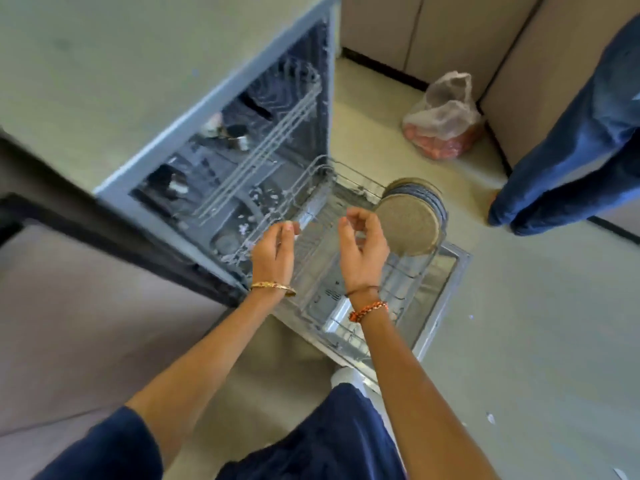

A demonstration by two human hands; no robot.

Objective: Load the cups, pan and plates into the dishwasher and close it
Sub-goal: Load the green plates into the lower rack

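- Fingers of the left hand (273, 251) hang loosely curled and hold nothing, with the tips just over the near edge of the lower rack (349, 202).
- Fingers of the right hand (363, 244) are bent a little and apart, and they hold nothing too.
- Just to the right of the right fingertips, a row of plates (412, 213) stands on edge at the far right side of the lower rack.
- Below both hands, the rest of that rack looks like bare wire, so there is open room there.
- Under the rack lies the open dishwasher door (446, 289), flat, with its edge sticking out over the floor (519, 323).
- Up and left of the left fingers, the dishwasher (221, 98) is open and dark inside.
- In there, the upper rack (263, 147) holds metal cups (239, 138), well away from both hands.
- I cannot tell where the pan is.
- Far beyond the right fingers, a plastic bag (446, 116) sits on the floor by the cupboards (450, 29).
- To the far right, another person's legs in blue jeans (571, 150) stand near the door's edge, which makes that side tighter.
- Open floor lies to the right of the door.
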